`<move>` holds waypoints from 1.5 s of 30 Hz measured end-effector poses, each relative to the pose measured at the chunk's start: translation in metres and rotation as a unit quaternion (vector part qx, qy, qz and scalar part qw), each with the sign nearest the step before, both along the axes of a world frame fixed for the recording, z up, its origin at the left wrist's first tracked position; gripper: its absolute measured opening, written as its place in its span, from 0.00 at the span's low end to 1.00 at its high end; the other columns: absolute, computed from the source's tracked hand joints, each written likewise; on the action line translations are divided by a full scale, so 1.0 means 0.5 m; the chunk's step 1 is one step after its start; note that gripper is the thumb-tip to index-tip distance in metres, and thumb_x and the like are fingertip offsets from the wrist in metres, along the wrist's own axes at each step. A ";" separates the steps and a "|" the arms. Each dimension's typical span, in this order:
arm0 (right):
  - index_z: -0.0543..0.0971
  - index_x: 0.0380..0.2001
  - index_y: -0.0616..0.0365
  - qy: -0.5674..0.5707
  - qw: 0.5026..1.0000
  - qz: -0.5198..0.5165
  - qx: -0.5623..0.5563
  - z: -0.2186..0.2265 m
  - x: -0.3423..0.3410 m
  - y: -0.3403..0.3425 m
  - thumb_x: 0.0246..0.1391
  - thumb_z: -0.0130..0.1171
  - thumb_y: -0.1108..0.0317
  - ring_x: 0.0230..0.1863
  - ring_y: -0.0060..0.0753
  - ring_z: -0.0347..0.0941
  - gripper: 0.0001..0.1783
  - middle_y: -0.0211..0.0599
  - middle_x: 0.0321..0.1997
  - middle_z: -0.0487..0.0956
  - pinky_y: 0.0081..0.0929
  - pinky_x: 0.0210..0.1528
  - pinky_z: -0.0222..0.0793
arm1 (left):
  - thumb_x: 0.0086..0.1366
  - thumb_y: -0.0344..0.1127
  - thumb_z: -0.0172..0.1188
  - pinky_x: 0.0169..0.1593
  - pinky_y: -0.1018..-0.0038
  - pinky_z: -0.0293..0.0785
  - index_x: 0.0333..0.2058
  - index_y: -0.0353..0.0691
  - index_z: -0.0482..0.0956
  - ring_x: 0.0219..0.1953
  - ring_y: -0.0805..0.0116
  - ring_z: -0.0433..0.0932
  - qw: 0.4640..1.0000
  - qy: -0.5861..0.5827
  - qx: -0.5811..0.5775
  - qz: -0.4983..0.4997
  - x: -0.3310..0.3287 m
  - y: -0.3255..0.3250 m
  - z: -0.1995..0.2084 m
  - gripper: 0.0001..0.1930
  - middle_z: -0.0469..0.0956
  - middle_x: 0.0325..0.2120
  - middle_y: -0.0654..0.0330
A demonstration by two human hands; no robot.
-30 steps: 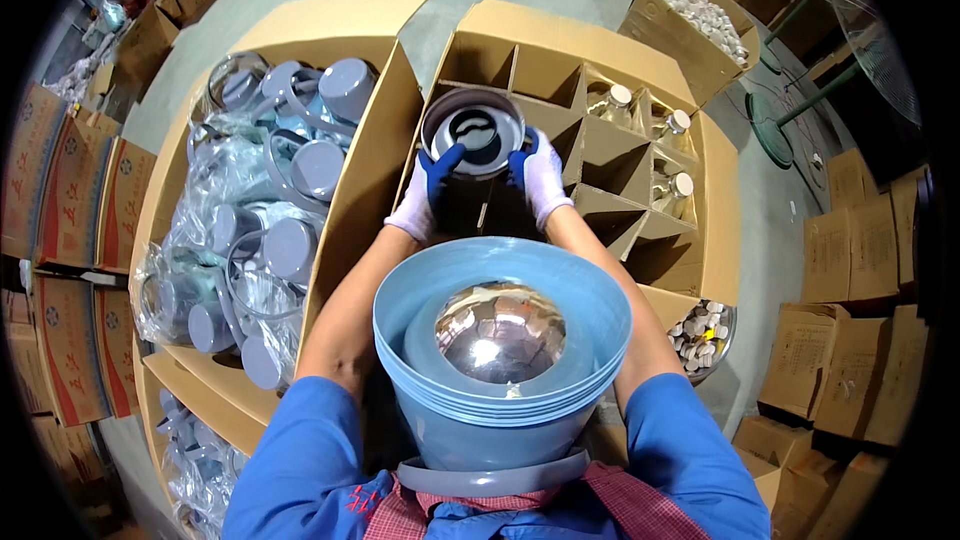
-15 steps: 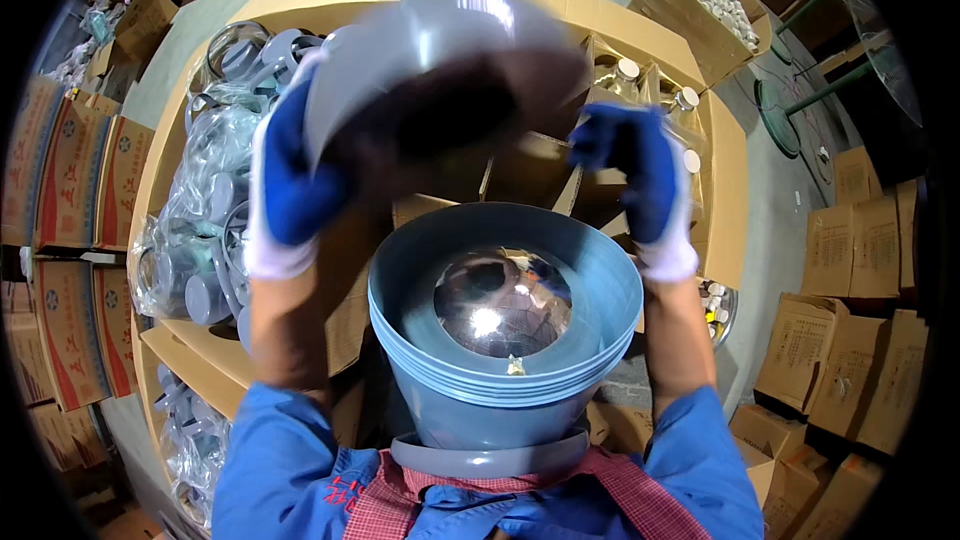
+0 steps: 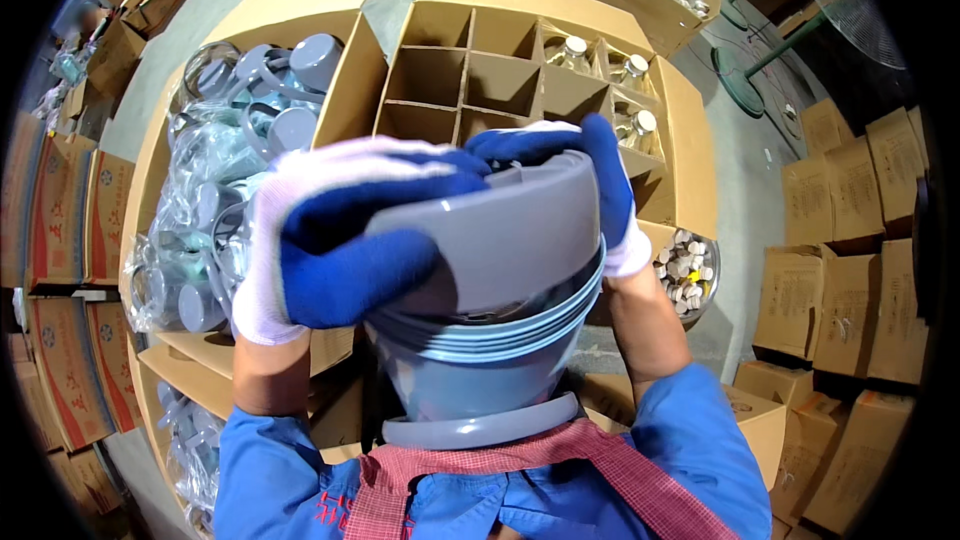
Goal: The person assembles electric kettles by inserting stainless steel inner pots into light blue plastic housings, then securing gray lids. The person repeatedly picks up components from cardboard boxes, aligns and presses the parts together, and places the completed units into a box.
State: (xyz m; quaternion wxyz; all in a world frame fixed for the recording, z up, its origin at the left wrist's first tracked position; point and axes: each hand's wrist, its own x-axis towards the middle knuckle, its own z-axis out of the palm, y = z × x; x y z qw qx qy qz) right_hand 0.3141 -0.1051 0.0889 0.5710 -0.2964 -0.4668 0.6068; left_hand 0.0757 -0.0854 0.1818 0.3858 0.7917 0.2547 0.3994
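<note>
A glossy grey plastic part with a broad curved wall [image 3: 500, 245] is held tilted on edge over a stack of nested light-blue buckets [image 3: 485, 370]. My left hand [image 3: 350, 235], in a blue-and-white glove, grips its left side, thumb along the near wall and fingers over the top. My right hand [image 3: 600, 175], gloved alike, holds its far right edge, with some fingers hidden behind the part. The part covers most of the top bucket's mouth. Below the stack, against my apron, lies a curved grey rim [image 3: 485, 428].
A divided carton [image 3: 465, 75] with several white-capped glass bottles [image 3: 635, 127] stands ahead. Left of it, another carton holds grey plastic jug-like pieces [image 3: 205, 205] in clear bags. White caps [image 3: 687, 270] fill a container at right. Stacked cartons [image 3: 850, 310] and a green fan stand [image 3: 740, 80] are farther right.
The grey part has come down from above and tilted over the buckets. My right hand, apart from it before, now holds it too. The view has shifted slightly.
</note>
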 end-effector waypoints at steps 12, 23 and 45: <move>0.64 0.67 0.64 -0.224 0.945 -0.094 0.216 0.020 0.014 -0.049 0.30 0.77 0.37 0.64 0.49 0.68 0.64 0.49 0.65 0.69 0.45 0.68 0.61 | 0.56 0.61 0.66 0.57 0.56 0.74 0.52 0.40 0.78 0.56 0.44 0.76 0.954 0.127 0.269 0.027 -0.001 0.000 -0.003 0.34 0.77 0.50 0.42; 0.72 0.57 0.67 -0.125 0.968 -0.132 0.171 0.068 -0.006 -0.072 0.52 0.58 0.32 0.63 0.48 0.69 0.47 0.52 0.60 0.74 0.44 0.67 0.62 | 0.53 0.57 0.70 0.62 0.55 0.64 0.46 0.39 0.81 0.54 0.48 0.75 0.960 0.155 0.227 0.046 -0.005 -0.072 0.028 0.30 0.81 0.46 0.51; 0.79 0.51 0.67 0.051 0.991 0.019 -0.124 0.043 -0.050 -0.044 0.69 0.35 0.34 0.51 0.37 0.75 0.42 0.44 0.49 0.82 0.34 0.63 0.65 | 0.65 0.37 0.62 0.52 0.59 0.72 0.42 0.38 0.83 0.47 0.49 0.80 0.995 -0.052 0.081 -0.021 -0.061 -0.039 -0.057 0.12 0.83 0.39 0.53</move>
